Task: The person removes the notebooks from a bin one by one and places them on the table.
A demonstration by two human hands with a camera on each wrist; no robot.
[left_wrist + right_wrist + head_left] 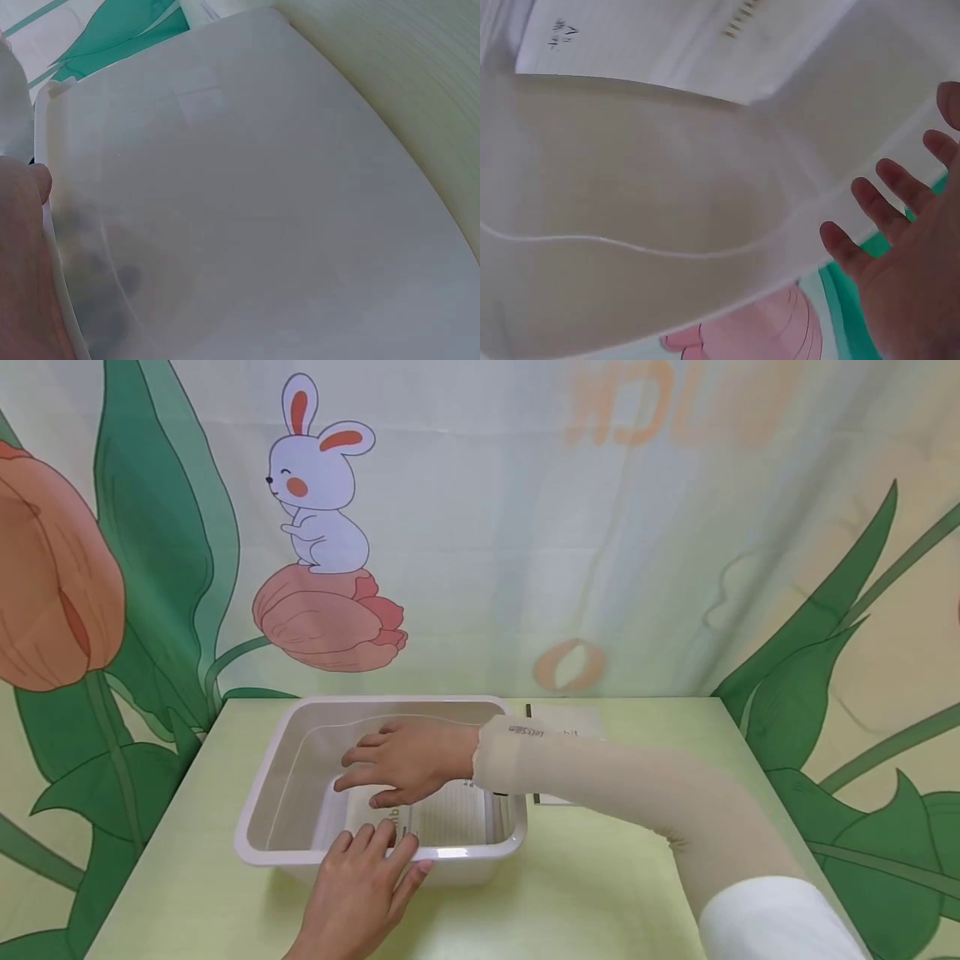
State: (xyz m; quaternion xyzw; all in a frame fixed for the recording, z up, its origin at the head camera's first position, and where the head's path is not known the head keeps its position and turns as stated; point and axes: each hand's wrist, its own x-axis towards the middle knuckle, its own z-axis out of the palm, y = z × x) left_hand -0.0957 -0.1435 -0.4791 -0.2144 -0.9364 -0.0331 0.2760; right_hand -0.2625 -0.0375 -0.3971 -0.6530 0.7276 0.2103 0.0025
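Observation:
A pale plastic tub (472, 853) stands on the table, with its outer wall (262, 187) filling the left wrist view. My left hand (360, 881) grips the near rim, fingers bent over the top and thumb on the outside. Through the wall, the fingers show as dark blurs in the left wrist view. Over the tub's opening, my right hand (420, 760) is held palm down with fingers spread and nothing in it. Beneath it, a paper book or notebook (453, 814) with lined pages and some print lies in the tub; the hand and forearm partly cover it.
The tub rests on a pale green table (600, 893). Just right of the tub, another white notebook or paper (585, 718) with a dark edge lies partly under the right forearm. A curtain (480, 527) with a rabbit and tulips hangs behind the table.

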